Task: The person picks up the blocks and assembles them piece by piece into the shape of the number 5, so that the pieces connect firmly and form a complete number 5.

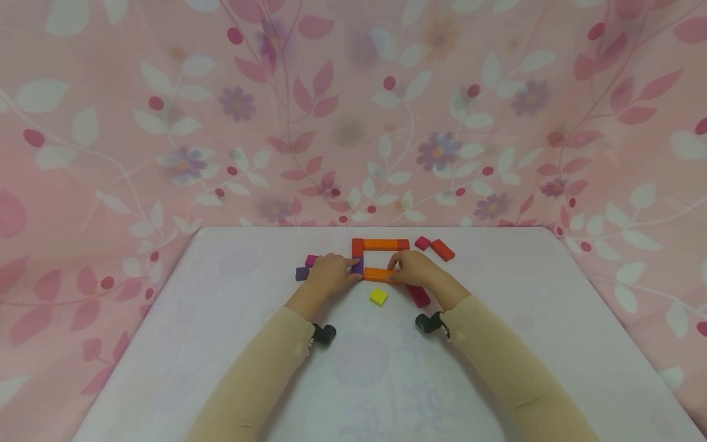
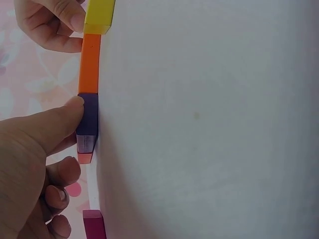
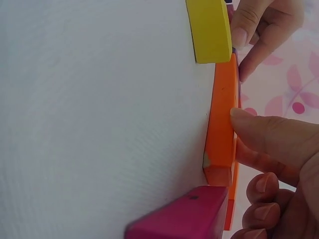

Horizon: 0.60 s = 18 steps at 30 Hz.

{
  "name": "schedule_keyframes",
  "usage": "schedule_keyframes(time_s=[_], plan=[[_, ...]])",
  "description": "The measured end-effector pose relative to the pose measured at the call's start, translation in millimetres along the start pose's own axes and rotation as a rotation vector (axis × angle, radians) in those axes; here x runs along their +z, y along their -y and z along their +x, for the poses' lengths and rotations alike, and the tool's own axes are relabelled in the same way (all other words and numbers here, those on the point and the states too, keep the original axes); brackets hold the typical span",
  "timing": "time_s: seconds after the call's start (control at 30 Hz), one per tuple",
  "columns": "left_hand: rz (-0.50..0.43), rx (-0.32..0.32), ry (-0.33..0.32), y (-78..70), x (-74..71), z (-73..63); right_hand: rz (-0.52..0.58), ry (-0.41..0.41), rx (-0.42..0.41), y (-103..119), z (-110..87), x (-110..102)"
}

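Note:
My left hand [image 1: 331, 272] pinches a purple block [image 2: 88, 113] between thumb and forefinger, its other fingers loosely curled. An orange block [image 1: 377, 274] lies end to side against the purple one, and my right hand [image 1: 418, 269] grips its right part with thumb [image 3: 264, 130] and forefinger. Beyond them, a red block [image 1: 358, 247] continues from the purple block, a second orange block [image 1: 380, 244] runs along the back, and another red block [image 1: 404, 244] sits at the far right corner. Together these blocks outline a rectangle whose right side is partly covered by my right hand.
A yellow block [image 1: 378, 297] lies in front of the outline, a dark red block [image 1: 419, 296] beside my right wrist. Pink [image 1: 422, 242] and red-orange blocks [image 1: 442, 250] are at the back right. Magenta [image 1: 312, 261] and dark purple blocks [image 1: 301, 274] lie left, on the white table [image 1: 552, 344].

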<state>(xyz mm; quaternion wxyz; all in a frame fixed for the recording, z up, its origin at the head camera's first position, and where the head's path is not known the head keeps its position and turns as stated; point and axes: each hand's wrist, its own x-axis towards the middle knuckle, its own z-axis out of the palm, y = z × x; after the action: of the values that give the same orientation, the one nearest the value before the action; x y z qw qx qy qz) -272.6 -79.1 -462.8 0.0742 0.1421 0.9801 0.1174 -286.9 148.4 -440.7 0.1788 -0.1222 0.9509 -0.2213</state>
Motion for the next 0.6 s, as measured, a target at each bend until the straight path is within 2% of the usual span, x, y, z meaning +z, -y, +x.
schedule_keyframes(time_s=[0.2,0.37,0.5,0.6], plan=[[0.002,0.000,-0.005,-0.3,-0.2,-1.1,-0.006,-0.008,0.002,-1,-1.7,1],[-0.017,-0.001,-0.006,0.9,0.6,-1.2,0.040,-0.009,0.036,-3,-7.9,-6],[-0.025,0.001,-0.008,1.0,0.2,-1.6,0.064,-0.052,0.034,-9,-12.6,-16],[-0.021,0.005,-0.008,1.4,-0.2,-2.3,0.043,-0.095,0.001,-17,-13.0,-23]])
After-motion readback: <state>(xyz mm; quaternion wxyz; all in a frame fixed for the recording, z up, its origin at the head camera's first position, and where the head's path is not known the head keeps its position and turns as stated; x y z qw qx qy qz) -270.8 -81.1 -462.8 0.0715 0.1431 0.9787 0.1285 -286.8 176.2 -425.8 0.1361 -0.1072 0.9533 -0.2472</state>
